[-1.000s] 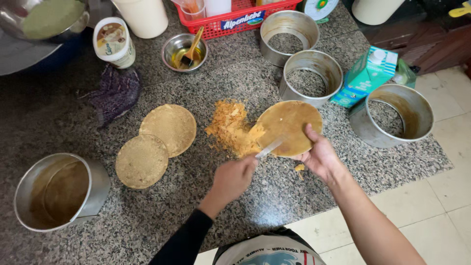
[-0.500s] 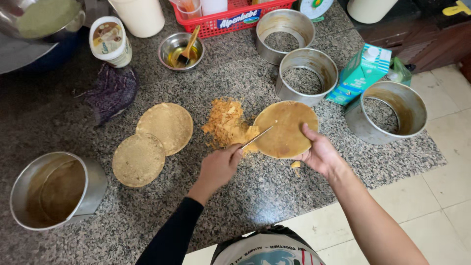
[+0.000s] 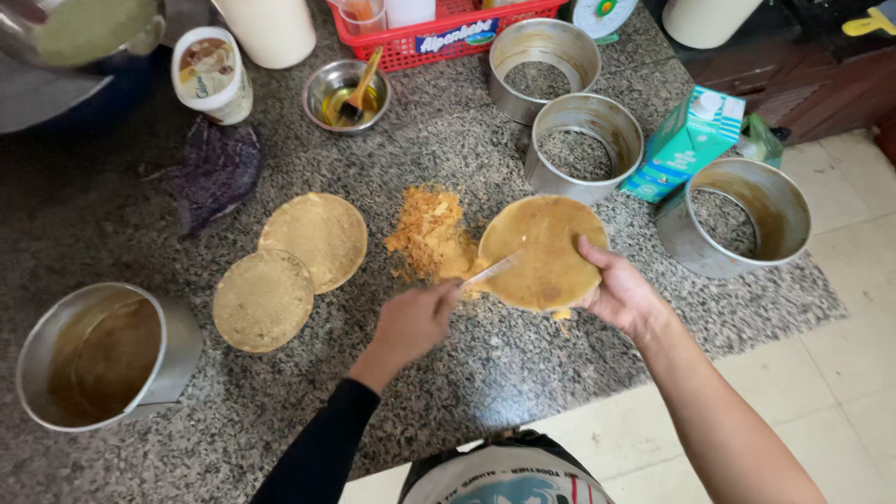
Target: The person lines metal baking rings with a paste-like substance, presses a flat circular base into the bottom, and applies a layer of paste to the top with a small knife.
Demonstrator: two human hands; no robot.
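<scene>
My left hand (image 3: 411,322) is closed in a tight grip around the handle of a thin metal knife (image 3: 493,271), whose blade lies across a round, flat, golden-brown disc (image 3: 543,252). My right hand (image 3: 621,294) pinches the disc's right edge, thumb on top, holding it tilted above the speckled granite bench (image 3: 523,364). The disc's face looks smeared and crumb-coated. A heap of orange-brown crumbs (image 3: 431,233) lies just left of it.

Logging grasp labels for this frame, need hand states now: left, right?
Left hand: closed on a knife, its blade on the round disc.
Right hand: gripping that disc's edge, holding it tilted above the granite counter.
</scene>
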